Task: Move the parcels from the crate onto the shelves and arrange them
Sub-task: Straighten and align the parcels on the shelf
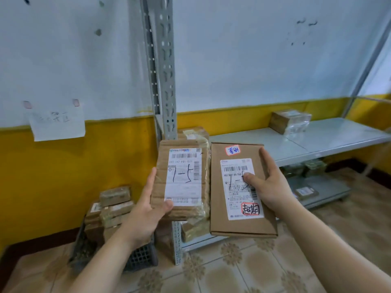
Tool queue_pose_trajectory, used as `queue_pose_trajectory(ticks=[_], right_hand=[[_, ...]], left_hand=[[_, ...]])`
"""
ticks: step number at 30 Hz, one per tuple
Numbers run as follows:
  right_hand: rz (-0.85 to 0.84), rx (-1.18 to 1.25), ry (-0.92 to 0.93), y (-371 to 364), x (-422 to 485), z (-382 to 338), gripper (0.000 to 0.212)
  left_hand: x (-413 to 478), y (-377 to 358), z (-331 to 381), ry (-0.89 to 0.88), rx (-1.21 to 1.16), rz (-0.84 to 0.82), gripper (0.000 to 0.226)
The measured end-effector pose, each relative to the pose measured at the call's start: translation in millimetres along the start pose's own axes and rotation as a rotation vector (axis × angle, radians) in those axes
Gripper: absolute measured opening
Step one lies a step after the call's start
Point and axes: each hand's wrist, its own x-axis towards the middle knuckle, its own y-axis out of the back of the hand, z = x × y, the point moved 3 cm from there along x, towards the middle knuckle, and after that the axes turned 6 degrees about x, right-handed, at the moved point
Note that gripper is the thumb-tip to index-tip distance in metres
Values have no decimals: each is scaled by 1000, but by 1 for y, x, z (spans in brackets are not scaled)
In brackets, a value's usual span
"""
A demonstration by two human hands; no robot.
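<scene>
Grey shelf (317,140) stands far right; crate (139,256) sits left on the floor. Left hand (146,210) grips a parcel (182,178), thumb on its face; right hand (268,182) grips a box (239,191) likewise. Risk: either one-handed hold may slip during placement.

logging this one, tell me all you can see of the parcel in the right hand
The parcel is a flat, closed box of brown cardboard, held up in the air. It bears a white label with barcodes and a black handwritten mark, one red-edged sticker above it and another on its lower corner. The right hand grips it, thumb on the label, fingers along the right edge.
</scene>
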Motion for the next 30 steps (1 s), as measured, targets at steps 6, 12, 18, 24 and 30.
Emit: queue_pose_trajectory(ticks=[6, 12, 18, 24, 30], right_hand=[[165, -17, 17, 164, 34, 26, 88], [307, -3, -17, 313, 52, 50, 86], [463, 17, -94, 412, 59, 83, 86], [578, 8, -170, 456, 91, 123, 83], [652, -89, -199, 486, 170, 138, 79]], left_hand=[[72, -159, 32, -80, 39, -86, 75], [127, -318, 59, -128, 56, -168, 70], [177, -427, 63, -100, 0, -293, 68], [240, -508, 47, -91, -25, -413, 74], [336, -563, 38, -118, -56, -492, 73]])
